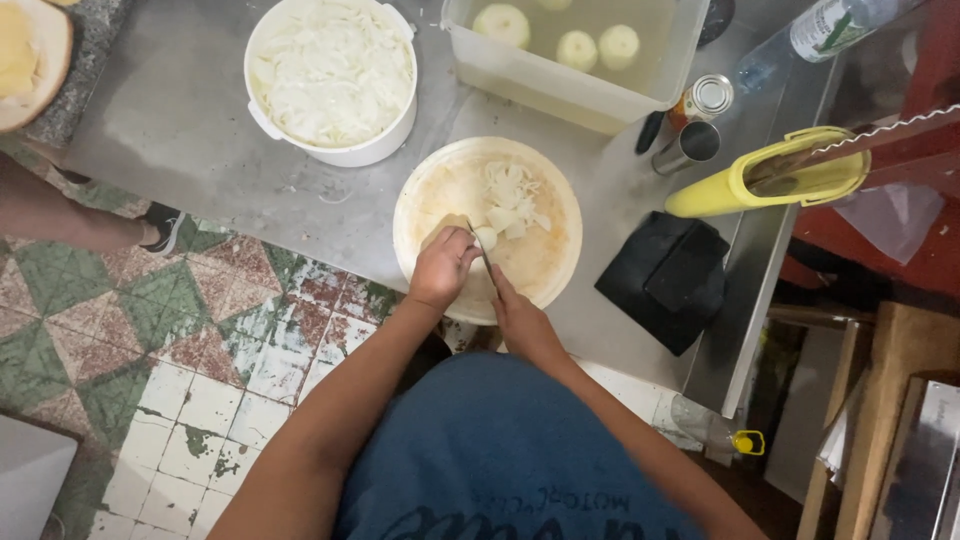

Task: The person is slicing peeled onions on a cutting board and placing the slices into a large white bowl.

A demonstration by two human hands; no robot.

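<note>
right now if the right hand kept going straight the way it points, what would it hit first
Probably the pile of cut white onion pieces on the round pale cutting board; the right hand points up the board toward it, though height above the board is unclear.

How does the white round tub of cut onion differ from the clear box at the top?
The white round tub is opaque and piled with thin onion slices; the clear rectangular box is see-through and holds whole peeled onions sitting in liquid. The tub lies left of the round cutting board, the box above it. Both stand on the metal table.
</note>
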